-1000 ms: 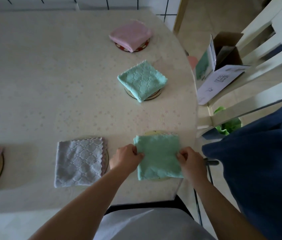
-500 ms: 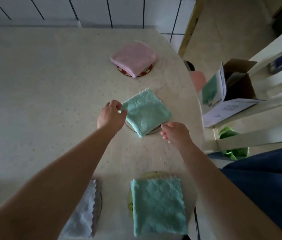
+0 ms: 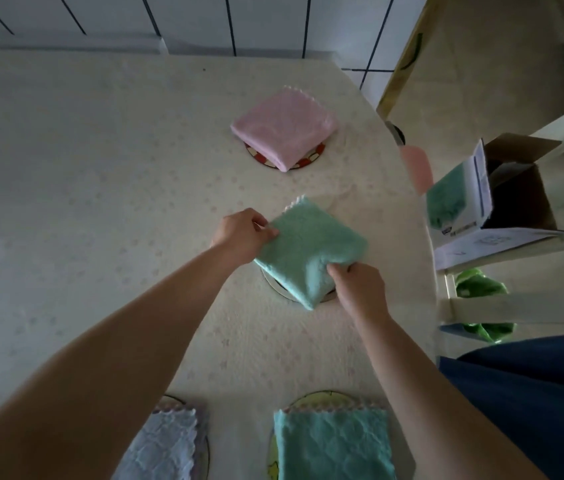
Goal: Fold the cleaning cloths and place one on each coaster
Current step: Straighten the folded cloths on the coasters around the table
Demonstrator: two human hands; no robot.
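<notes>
Folded green cloth (image 3: 308,251) at the centre of the desk (image 3: 83,202), raised slightly and tilted over a round coaster (image 3: 275,285) whose rim shows beneath it. Left hand (image 3: 239,237) pinches the cloth's left corner in a closed grip; right hand (image 3: 360,289) is closed on its near right edge. Beyond, a folded pink cloth (image 3: 284,128) lies on a red-patterned coaster (image 3: 303,163). At the near edge, a second green cloth (image 3: 334,445) and a grey cloth (image 3: 161,445) each rest on a coaster. Right of the desk, an open cardboard box (image 3: 519,199) holds dark contents that cannot be made out; a packaged green cloth (image 3: 446,199) leans at its side.
</notes>
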